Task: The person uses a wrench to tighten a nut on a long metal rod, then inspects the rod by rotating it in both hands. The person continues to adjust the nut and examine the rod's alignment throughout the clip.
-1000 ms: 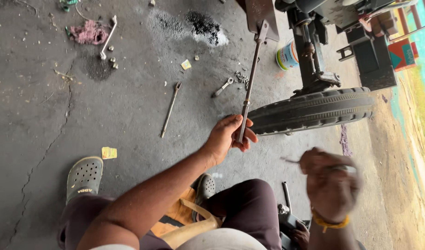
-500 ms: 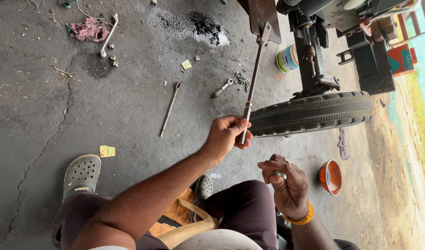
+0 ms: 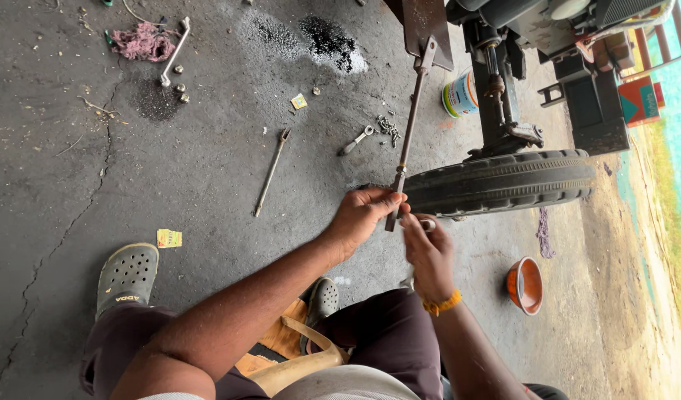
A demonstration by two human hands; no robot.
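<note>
The left hand clenches the free lower end of the long steel rod beside the tyre, while the right hand pinches a small fitting there, which could slip and drop if the rod swings.

Left hand gripping rod near its lower end; right hand touching rod tip, beside tyre.

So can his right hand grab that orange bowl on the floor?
Probably yes. The right hand is up by the metal rod, and the orange bowl sits on bare floor close beside that arm, with nothing between them.
</note>
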